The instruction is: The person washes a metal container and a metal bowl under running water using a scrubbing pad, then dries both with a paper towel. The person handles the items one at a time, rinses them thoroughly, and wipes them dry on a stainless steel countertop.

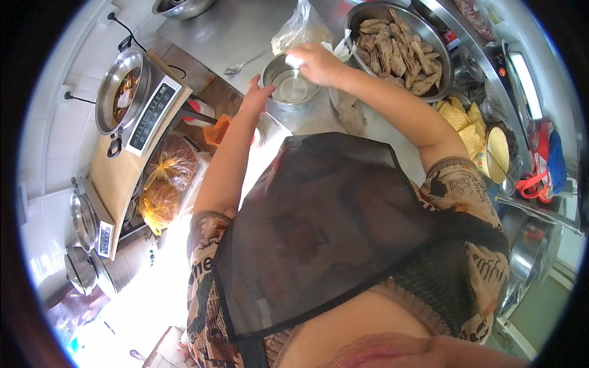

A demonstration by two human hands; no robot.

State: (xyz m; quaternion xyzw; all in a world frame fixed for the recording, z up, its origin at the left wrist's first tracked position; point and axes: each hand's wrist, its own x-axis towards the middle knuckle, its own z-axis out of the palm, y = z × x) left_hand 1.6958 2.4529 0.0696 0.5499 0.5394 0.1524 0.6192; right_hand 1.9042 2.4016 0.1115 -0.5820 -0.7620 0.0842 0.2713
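A round stainless steel bowl stands on the metal worktop. My left hand is at its left rim, thumb and fingers apart. Over the bowl's upper right rim is my right hand, its fingers closed on a small white item that I cannot identify. Just behind the bowl sits a clear plastic bag with pale contents. A metal spoon lies to the left. A greyish cloth lies right of the bowl. The large metal basin at the upper right holds several pieces of poultry.
On the left, a steel pan with dark food sits on an induction cooker. Tied plastic bags lie below the wooden board. Yellow folded pieces and a bowl are at the right. A metal bowl stands at the back.
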